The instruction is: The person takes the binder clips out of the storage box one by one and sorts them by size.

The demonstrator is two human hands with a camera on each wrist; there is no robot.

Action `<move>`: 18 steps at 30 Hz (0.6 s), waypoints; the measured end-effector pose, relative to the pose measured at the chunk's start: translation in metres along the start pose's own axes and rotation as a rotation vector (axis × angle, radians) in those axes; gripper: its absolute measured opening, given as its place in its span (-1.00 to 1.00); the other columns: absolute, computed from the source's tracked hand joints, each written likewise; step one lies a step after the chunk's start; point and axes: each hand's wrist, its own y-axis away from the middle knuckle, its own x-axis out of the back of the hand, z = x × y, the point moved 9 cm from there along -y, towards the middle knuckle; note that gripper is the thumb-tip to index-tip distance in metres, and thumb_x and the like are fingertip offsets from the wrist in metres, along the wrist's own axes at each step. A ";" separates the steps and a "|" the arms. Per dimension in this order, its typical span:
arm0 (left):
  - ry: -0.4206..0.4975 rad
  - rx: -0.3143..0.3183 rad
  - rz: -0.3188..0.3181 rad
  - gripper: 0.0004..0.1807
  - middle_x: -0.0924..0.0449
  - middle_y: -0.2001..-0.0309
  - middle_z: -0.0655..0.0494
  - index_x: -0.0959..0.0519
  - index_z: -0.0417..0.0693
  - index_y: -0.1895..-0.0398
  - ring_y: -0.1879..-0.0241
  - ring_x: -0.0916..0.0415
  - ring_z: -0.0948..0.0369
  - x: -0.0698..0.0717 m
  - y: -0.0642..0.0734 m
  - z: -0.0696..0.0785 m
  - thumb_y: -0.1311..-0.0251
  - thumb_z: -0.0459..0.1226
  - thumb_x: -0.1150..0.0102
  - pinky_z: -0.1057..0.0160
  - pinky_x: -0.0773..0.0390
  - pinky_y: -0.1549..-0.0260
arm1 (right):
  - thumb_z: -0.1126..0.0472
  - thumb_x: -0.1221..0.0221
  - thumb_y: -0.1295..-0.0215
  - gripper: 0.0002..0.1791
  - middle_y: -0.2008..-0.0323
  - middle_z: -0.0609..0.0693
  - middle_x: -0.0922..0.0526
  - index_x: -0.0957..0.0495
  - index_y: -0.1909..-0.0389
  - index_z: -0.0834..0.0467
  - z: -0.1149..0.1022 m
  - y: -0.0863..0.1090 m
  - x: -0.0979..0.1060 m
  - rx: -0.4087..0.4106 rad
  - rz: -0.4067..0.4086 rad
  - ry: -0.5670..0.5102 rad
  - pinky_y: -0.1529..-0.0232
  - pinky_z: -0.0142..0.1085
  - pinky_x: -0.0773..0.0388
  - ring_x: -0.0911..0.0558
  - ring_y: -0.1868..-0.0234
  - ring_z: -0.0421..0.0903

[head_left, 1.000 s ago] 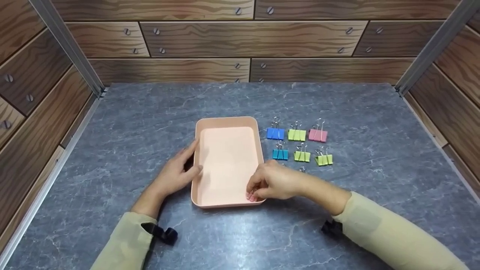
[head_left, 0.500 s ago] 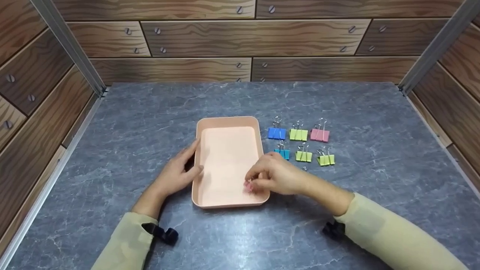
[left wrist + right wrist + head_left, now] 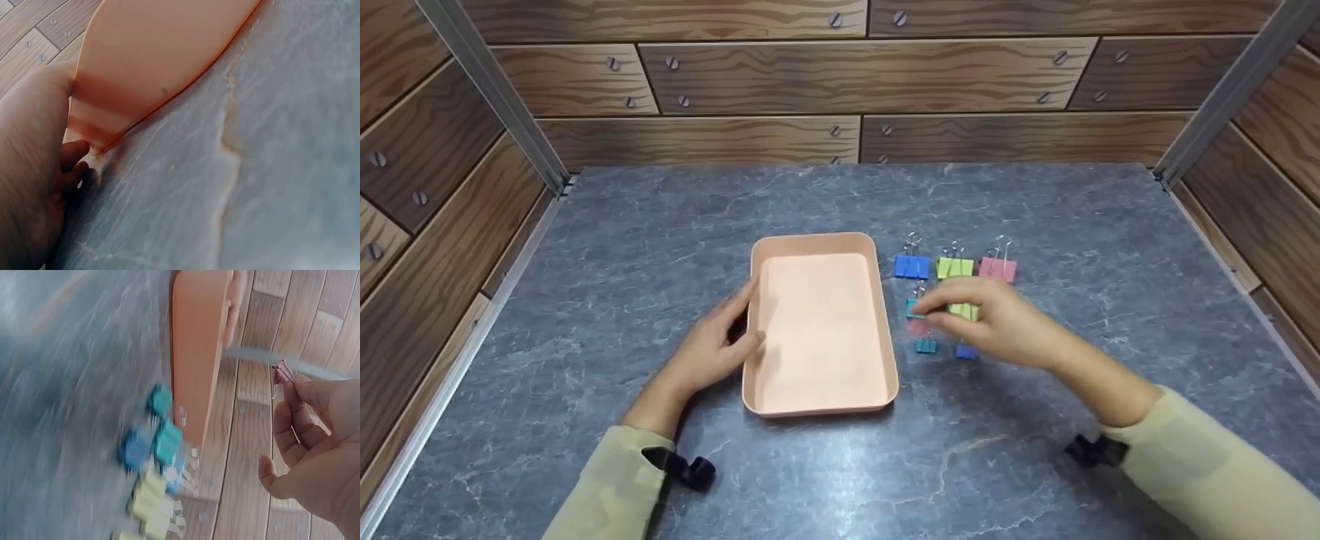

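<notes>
My left hand (image 3: pixel 711 346) holds the left side of a shallow peach tray (image 3: pixel 823 411). Its thumb reaches over the rim, and in the left wrist view curled fingers (image 3: pixel 73 154) lie against the tray's outer wall. My right hand (image 3: pixel 997 319) is raised right of the tray, over the rows of binder clips. Between thumb and forefinger it pinches a small pink binder clip (image 3: pixel 283 372), seen well off the table in the right wrist view. Below that hand sit a small teal clip (image 3: pixel 925 346) and a small blue clip (image 3: pixel 966 352); the hand hides others.
Behind the hand, a larger blue clip (image 3: pixel 912 267), a lime clip (image 3: pixel 955 268) and a pink clip (image 3: pixel 997 268) stand in a row near the tray's right side. The grey marbled table (image 3: pixel 660 210) is bounded by wood-patterned walls (image 3: pixel 855 75) at the back and sides.
My right hand has lifted the small pink binder clip from the tray's near right corner and carried it right, over the other clips. The left hand and tray have stayed put.
</notes>
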 end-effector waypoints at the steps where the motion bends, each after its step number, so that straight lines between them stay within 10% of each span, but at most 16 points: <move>1: -0.002 0.005 -0.005 -0.10 -0.28 -0.57 -0.21 -0.11 0.17 -0.73 -0.52 -0.26 -0.20 0.000 0.000 0.000 -0.36 -0.05 -0.23 -0.22 -0.26 -0.48 | 0.31 -0.31 -0.47 -0.79 0.04 -0.16 -0.80 -0.80 -0.01 0.05 0.004 0.005 0.006 -0.033 0.004 0.008 -0.07 -0.32 -0.67 -0.73 0.00 -0.14; 18: 0.014 -0.025 0.004 -0.12 -0.30 -0.57 -0.17 -0.14 0.12 -0.72 -0.51 -0.28 -0.15 -0.001 -0.001 0.002 -0.37 -0.08 -0.24 -0.17 -0.28 -0.48 | 0.30 -0.34 -0.43 -0.86 0.15 -0.15 -0.82 -0.82 0.09 0.07 0.065 0.071 0.045 -0.287 -0.031 0.131 0.04 -0.28 -0.70 -0.74 0.12 -0.17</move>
